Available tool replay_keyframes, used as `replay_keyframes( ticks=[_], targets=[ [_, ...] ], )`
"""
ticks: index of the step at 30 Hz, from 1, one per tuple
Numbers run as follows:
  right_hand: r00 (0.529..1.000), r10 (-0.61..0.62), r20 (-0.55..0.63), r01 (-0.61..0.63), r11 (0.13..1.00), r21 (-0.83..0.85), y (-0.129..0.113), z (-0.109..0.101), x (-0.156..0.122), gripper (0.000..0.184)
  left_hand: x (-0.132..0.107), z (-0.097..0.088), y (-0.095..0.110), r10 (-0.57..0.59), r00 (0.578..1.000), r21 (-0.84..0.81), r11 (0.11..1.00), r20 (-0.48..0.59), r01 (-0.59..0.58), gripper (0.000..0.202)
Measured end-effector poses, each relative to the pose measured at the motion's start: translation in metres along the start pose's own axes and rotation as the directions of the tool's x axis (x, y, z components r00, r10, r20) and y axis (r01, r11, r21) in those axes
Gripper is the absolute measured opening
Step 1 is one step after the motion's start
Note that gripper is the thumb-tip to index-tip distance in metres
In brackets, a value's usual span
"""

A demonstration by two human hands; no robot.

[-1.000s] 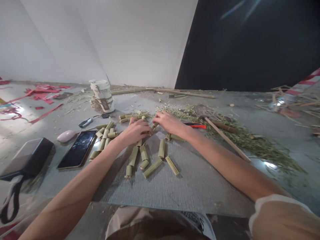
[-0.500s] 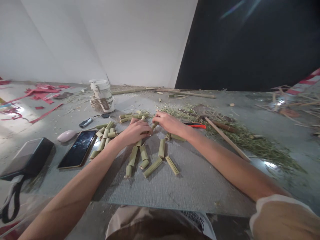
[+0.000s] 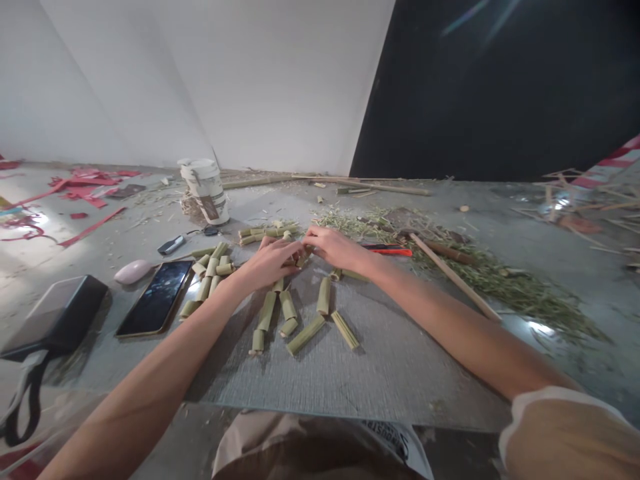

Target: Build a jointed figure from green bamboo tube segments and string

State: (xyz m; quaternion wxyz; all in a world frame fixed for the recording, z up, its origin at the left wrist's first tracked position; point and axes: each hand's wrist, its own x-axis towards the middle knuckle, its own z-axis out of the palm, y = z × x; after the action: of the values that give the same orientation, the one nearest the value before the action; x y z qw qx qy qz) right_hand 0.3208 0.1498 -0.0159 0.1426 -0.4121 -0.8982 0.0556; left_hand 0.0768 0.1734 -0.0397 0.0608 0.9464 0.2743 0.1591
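Over the far middle of a grey board (image 3: 380,380), my left hand (image 3: 277,260) and my right hand (image 3: 331,247) meet at the fingertips. Between them is a short green stalk piece (image 3: 303,257), mostly covered by the fingers. Both hands are closed on it. Nearer to me lie several cut green stalk pieces, among them an upright-lying one (image 3: 324,296), a slanted one (image 3: 306,335) and a ribbed one (image 3: 345,331). A row of pieces (image 3: 267,311) runs toward me from beneath my left hand. More short pieces (image 3: 212,267) are grouped beside my left forearm.
On the left are a phone (image 3: 156,298), a pink rounded object (image 3: 134,272) and a dark box-shaped device (image 3: 57,317). A white bucket (image 3: 206,190) stands behind. To the right lie an orange-handled tool (image 3: 393,251), a wooden handle (image 3: 455,277) and leafy scraps (image 3: 530,300).
My right hand has shifted slightly left, closer to my left hand, and the stalk piece between them is now more covered. The pieces on the board have not moved.
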Motion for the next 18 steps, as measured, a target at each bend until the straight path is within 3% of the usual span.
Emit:
replay_keyframes(
  ticks=[18],
  targets=[
    [0.999,-0.027,0.017,0.025,0.996,0.084,-0.0041,0.0062,0.0017,0.028,0.0019,0.0007,0.0004,-0.062,0.998,0.003,0.998,-0.001,0.062,0.019]
  ],
)
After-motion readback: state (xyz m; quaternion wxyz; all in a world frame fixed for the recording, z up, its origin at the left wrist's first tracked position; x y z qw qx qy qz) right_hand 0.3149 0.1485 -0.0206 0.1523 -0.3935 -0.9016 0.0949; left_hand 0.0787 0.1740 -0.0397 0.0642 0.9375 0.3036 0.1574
